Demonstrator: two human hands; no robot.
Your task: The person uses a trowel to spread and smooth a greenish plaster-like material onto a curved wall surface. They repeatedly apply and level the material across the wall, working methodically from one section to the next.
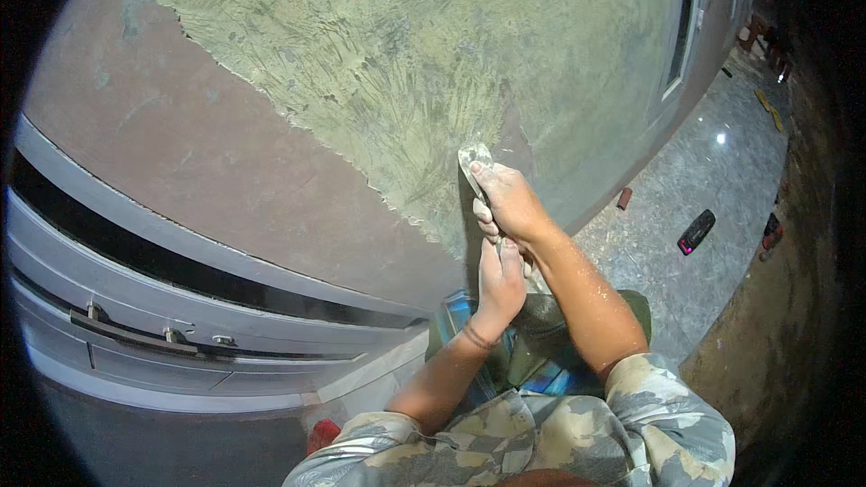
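A plaster-smeared trowel (470,159) stands nearly edge-on against the wall, its pale rounded end uppermost. My right hand (516,206) is closed around its handle, thumb lying up along the top end. Just below, my left hand (502,287) is pressed to the trowel's lower part with fingers pointing up; its exact grip is partly hidden. White residue coats the fingers of both hands. Behind the tool, a coat of wet greenish plaster (388,81) with rough streaks covers the upper wall. Its ragged edge slants down beside bare brownish-pink wall (180,135).
A grey door (234,356) with a long handle is at lower left. On the tiled floor (658,289) to the right lie a black oblong device (696,233), a small reddish-brown piece (624,198) and a yellow object (769,110). A window frame (683,45) edges the wall's right side.
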